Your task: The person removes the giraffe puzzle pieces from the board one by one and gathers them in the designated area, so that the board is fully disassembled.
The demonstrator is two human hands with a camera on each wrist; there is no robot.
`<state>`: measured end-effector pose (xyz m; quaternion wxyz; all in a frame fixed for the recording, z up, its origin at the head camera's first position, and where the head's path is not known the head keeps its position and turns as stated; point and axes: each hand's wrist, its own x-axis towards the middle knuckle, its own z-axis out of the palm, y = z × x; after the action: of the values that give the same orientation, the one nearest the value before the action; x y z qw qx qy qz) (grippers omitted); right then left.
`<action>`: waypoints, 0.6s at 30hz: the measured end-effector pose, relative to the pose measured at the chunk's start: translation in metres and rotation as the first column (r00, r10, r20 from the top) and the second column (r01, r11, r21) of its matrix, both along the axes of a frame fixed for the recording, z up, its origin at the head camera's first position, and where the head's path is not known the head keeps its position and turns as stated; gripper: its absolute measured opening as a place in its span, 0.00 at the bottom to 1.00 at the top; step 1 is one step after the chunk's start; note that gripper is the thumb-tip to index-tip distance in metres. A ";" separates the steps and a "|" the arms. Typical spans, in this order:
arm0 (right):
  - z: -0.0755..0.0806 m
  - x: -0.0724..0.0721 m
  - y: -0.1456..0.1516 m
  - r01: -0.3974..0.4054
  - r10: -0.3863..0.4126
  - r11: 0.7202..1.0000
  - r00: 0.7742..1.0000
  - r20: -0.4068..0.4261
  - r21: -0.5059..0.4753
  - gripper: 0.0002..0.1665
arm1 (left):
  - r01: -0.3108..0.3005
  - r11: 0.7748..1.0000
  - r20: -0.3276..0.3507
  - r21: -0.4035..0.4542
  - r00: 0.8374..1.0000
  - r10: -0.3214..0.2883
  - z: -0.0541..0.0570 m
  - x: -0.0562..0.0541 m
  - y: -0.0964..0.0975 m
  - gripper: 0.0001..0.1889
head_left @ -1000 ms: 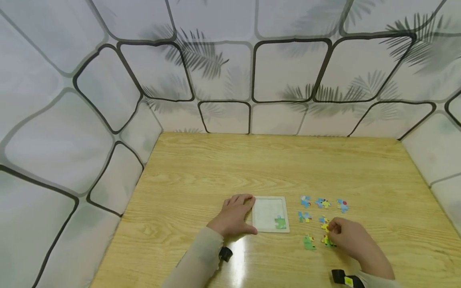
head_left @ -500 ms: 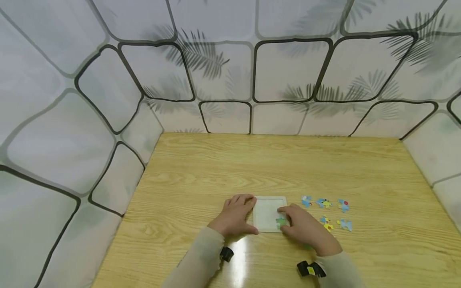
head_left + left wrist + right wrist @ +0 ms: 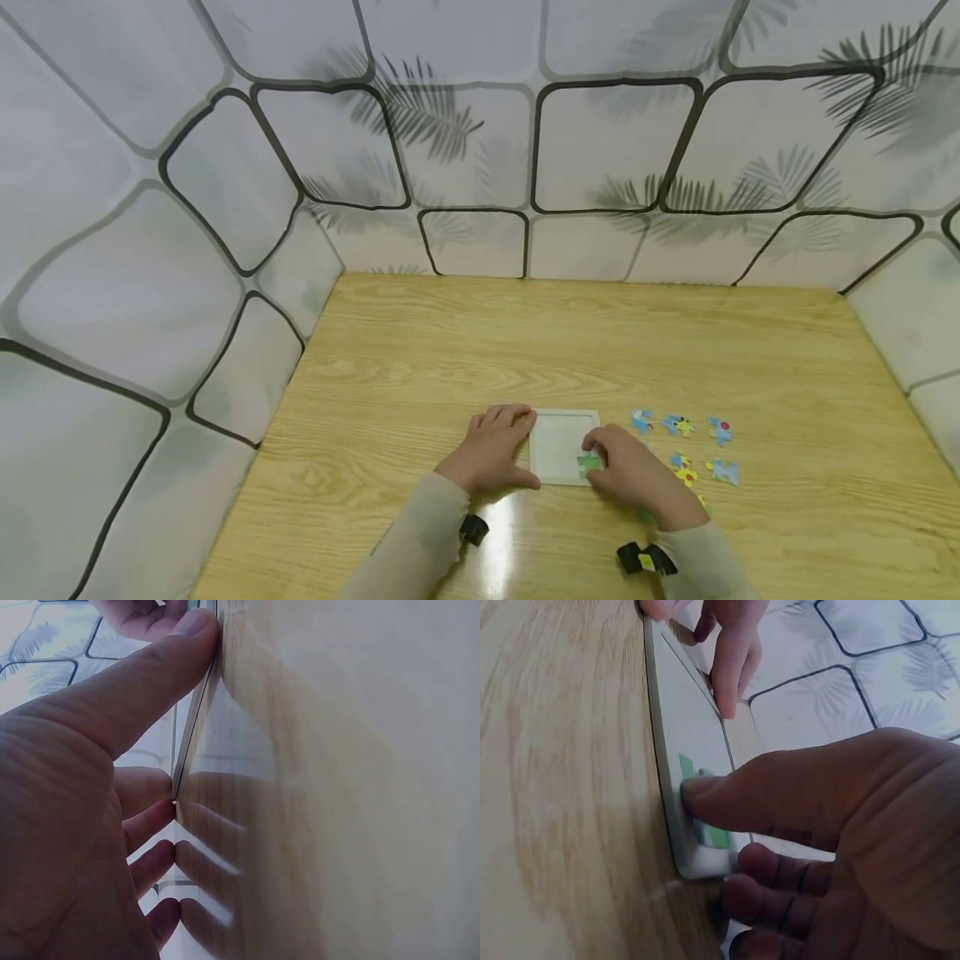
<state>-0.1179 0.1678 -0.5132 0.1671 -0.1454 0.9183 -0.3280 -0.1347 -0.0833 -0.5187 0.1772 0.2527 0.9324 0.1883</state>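
A pale square puzzle tray (image 3: 557,442) lies flat on the table. My left hand (image 3: 491,450) rests against its left side with fingers spread, thumb by the near corner and index fingertip by the far corner. In the left wrist view the thumb (image 3: 150,686) and index finger touch the tray's edge. My right hand (image 3: 637,479) is over the tray's right side, thumb and bent index finger pinching a green puzzle piece (image 3: 587,465) in the near right corner. In the right wrist view the thumb covers part of this piece (image 3: 718,837).
Several loose puzzle pieces lie right of the tray, among them a blue one with a red dot (image 3: 722,429), a yellow one (image 3: 686,475) and a light blue one (image 3: 725,472). My right hand partly hides others. A patterned wall (image 3: 480,242) stands behind the table.
My right hand has moved left from the loose pieces to the green piece in the tray, and its index finger has then bent inward. My left hand has stayed at the tray's left side.
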 end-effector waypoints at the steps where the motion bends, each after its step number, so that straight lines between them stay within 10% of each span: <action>1: 0.000 0.000 0.001 -0.002 0.001 1.000 1.000 -0.012 -0.011 0.17 | 0.001 1.000 -0.001 0.000 1.000 -0.001 0.000 0.000 0.000 0.54; 11: -0.004 0.012 0.019 0.006 -0.020 0.992 0.994 -0.110 -0.123 0.10 | 0.006 1.000 -0.006 -0.014 1.000 -0.006 0.001 0.000 0.001 0.54; 18: -0.003 0.034 0.053 0.216 -0.224 0.939 0.975 0.003 -0.269 0.14 | 0.015 1.000 -0.006 -0.022 1.000 -0.015 -0.001 -0.001 0.000 0.54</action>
<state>-0.0842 0.2206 -0.5165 0.0954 -0.0678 0.8782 -0.4637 -0.1355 -0.0831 -0.5197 0.1785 0.2584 0.9329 0.1761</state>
